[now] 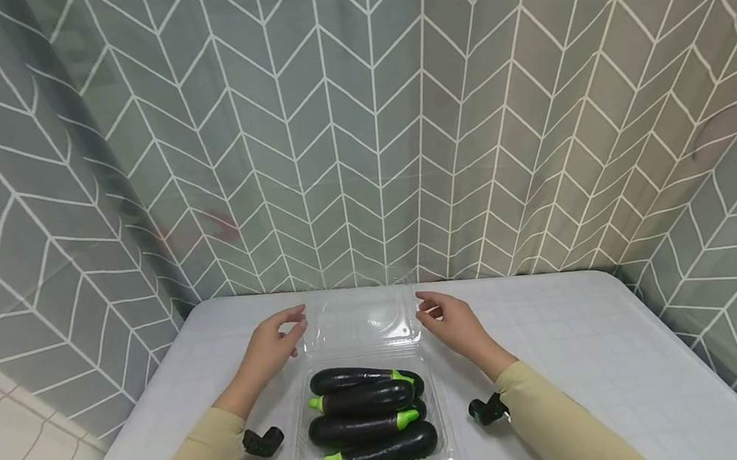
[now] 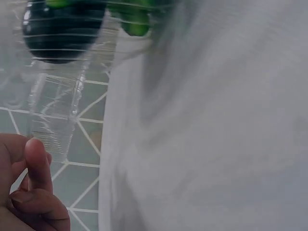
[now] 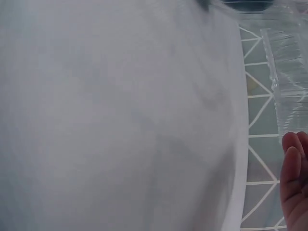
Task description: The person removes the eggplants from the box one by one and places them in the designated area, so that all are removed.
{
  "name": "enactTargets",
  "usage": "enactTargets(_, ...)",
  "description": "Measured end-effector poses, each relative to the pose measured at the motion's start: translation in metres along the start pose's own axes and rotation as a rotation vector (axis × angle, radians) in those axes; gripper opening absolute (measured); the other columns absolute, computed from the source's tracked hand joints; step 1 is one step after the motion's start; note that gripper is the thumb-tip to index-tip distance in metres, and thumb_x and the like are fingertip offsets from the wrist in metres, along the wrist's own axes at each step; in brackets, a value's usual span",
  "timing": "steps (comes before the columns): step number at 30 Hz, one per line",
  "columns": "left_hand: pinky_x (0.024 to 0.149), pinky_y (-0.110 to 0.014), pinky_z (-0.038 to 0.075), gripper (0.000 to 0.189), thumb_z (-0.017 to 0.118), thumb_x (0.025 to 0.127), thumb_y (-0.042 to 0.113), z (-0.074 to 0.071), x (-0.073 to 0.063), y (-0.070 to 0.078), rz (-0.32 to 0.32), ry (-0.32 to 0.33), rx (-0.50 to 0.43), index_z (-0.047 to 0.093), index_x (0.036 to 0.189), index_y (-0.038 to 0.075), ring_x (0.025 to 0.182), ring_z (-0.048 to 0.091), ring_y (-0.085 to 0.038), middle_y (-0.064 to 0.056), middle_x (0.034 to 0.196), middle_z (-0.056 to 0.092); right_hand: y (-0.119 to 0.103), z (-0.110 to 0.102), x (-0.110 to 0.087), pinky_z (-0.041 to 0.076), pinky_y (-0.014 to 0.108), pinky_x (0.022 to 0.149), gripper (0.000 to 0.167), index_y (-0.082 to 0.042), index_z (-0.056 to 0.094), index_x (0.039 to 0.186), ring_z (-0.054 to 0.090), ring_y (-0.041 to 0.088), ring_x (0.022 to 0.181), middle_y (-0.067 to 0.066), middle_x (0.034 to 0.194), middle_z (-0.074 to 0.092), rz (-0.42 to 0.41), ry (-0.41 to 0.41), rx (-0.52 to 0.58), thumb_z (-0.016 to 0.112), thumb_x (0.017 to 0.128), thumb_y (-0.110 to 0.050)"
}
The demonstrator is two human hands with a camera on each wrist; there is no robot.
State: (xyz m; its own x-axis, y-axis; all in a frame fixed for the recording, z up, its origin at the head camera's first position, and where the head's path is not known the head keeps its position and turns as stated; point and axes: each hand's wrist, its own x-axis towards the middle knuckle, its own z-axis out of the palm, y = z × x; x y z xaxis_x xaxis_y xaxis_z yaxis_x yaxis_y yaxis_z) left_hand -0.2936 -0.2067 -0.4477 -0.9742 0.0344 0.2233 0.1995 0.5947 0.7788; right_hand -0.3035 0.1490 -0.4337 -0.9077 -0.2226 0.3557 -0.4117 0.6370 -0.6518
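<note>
Several dark eggplants with green caps lie stacked crosswise in the base of a clear plastic clamshell box. Its clear lid stands up at the far side, folded back from the base. My left hand is beside the lid's left edge, thumb and forefinger apart, fingertips right at the plastic. On the opposite side my right hand mirrors it, with gently bent fingers at the lid's right edge. In the left wrist view the fingertips overlap the lid's end; much of each hand is out of frame there.
A white cloth covers the table. Grey patterned curtains hang close behind its far edge and along the sides. A black device sits at the left wrist, and a similar black one at the right wrist.
</note>
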Motion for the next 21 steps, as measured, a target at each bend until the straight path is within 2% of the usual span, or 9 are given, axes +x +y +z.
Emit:
enactTargets(3, 0.050, -0.032, 0.045, 0.042, 0.060, 0.100, 0.031, 0.004, 0.000, -0.005, -0.024, -0.023, 0.002, 0.058, 0.139, 0.013, 0.056, 0.061, -0.020, -0.012, 0.128, 0.062, 0.003, 0.004, -0.002, 0.053, 0.039, 0.081, 0.034, -0.004, 0.066, 0.127, 0.068, 0.021, 0.093, 0.005, 0.106, 0.070, 0.014, -0.025, -0.031, 0.067, 0.095, -0.018)
enactTargets(7, 0.054, -0.033, 0.043, 0.043, 0.058, 0.101, 0.034, 0.009, 0.000, -0.008, -0.064, -0.039, -0.001, 0.059, 0.138, 0.012, 0.057, 0.062, -0.019, -0.011, 0.126, 0.062, 0.004, 0.007, -0.004, 0.053, 0.038, 0.079, 0.030, -0.004, 0.069, 0.122, 0.067, 0.020, 0.091, 0.005, 0.107, 0.071, 0.060, -0.050, -0.027, 0.066, 0.096, -0.018)
enactTargets(9, 0.060, -0.034, 0.043, 0.043, 0.057, 0.102, 0.034, 0.011, -0.001, -0.007, -0.079, -0.045, 0.002, 0.059, 0.138, 0.011, 0.057, 0.062, -0.018, -0.010, 0.120, 0.064, 0.004, 0.007, -0.005, 0.053, 0.038, 0.078, 0.030, -0.004, 0.070, 0.122, 0.067, 0.020, 0.091, 0.006, 0.107, 0.071, 0.075, -0.058, -0.016, 0.065, 0.096, -0.018)
enactTargets(14, 0.072, -0.036, 0.042, 0.043, 0.054, 0.103, 0.036, 0.013, -0.001, -0.007, -0.113, -0.067, 0.020, 0.059, 0.137, 0.010, 0.058, 0.061, -0.017, -0.004, 0.086, 0.067, 0.006, 0.008, -0.005, 0.053, 0.037, 0.077, 0.028, -0.006, 0.071, 0.120, 0.066, 0.019, 0.090, 0.006, 0.109, 0.070, 0.101, -0.074, -0.033, 0.064, 0.096, -0.020)
enactTargets(15, 0.074, -0.036, 0.041, 0.043, 0.054, 0.103, 0.036, 0.013, -0.001, -0.007, -0.119, -0.072, 0.025, 0.059, 0.137, 0.011, 0.059, 0.061, -0.017, -0.004, 0.085, 0.067, 0.007, 0.008, -0.005, 0.053, 0.037, 0.078, 0.028, -0.006, 0.071, 0.119, 0.066, 0.019, 0.091, 0.005, 0.109, 0.070, 0.105, -0.077, -0.036, 0.064, 0.096, -0.020)
enactTargets(16, 0.075, -0.036, 0.042, 0.044, 0.054, 0.103, 0.037, 0.013, -0.001, -0.008, -0.126, -0.078, 0.026, 0.059, 0.137, 0.011, 0.060, 0.062, -0.016, -0.004, 0.086, 0.067, 0.007, 0.008, -0.005, 0.053, 0.037, 0.078, 0.028, -0.006, 0.072, 0.119, 0.066, 0.018, 0.090, 0.005, 0.109, 0.070, 0.109, -0.079, -0.041, 0.064, 0.096, -0.020)
enactTargets(18, 0.073, -0.036, 0.044, 0.044, 0.055, 0.102, 0.038, 0.013, -0.002, -0.009, -0.136, -0.084, 0.018, 0.059, 0.137, 0.012, 0.064, 0.063, -0.015, -0.007, 0.102, 0.068, 0.007, 0.008, -0.005, 0.052, 0.037, 0.078, 0.028, -0.006, 0.072, 0.118, 0.066, 0.018, 0.090, 0.005, 0.109, 0.070, 0.111, -0.085, -0.044, 0.064, 0.096, -0.020)
enactTargets(21, 0.071, -0.034, 0.049, 0.043, 0.056, 0.102, 0.036, 0.010, -0.004, -0.012, -0.136, -0.088, 0.003, 0.059, 0.137, 0.012, 0.074, 0.067, -0.014, -0.011, 0.126, 0.061, 0.007, 0.008, -0.005, 0.052, 0.037, 0.078, 0.028, -0.006, 0.072, 0.119, 0.066, 0.018, 0.090, 0.005, 0.110, 0.070, 0.111, -0.096, -0.044, 0.063, 0.096, -0.021)
